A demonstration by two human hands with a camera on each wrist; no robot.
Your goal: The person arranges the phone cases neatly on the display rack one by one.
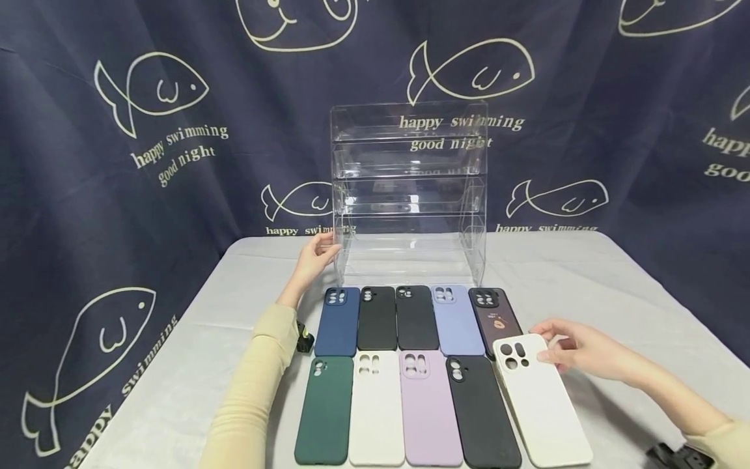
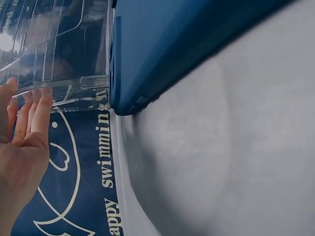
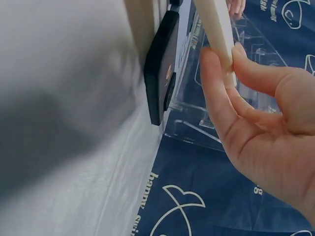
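Note:
My right hand (image 1: 577, 348) pinches a white phone case (image 1: 545, 404) by its upper right edge, thumb on one face and fingers on the other. That case is tilted, its camera end raised over the lower edge of a dark case with a small picture (image 1: 497, 319). In the right wrist view the white case (image 3: 216, 34) sits between thumb and fingertips. My left hand (image 1: 317, 255) grips the lower left side of a clear tiered display rack (image 1: 410, 225). In the left wrist view, that hand (image 2: 27, 147) has fingers around the clear side panel (image 2: 59, 84).
Two rows of phone cases lie before the rack. The back row has blue (image 1: 338, 322), two black and a periwinkle case (image 1: 458, 322); the front has green (image 1: 324, 410), white (image 1: 377, 410), lilac (image 1: 431, 410) and black (image 1: 483, 413). A fish-print curtain (image 1: 375, 71) hangs behind the table.

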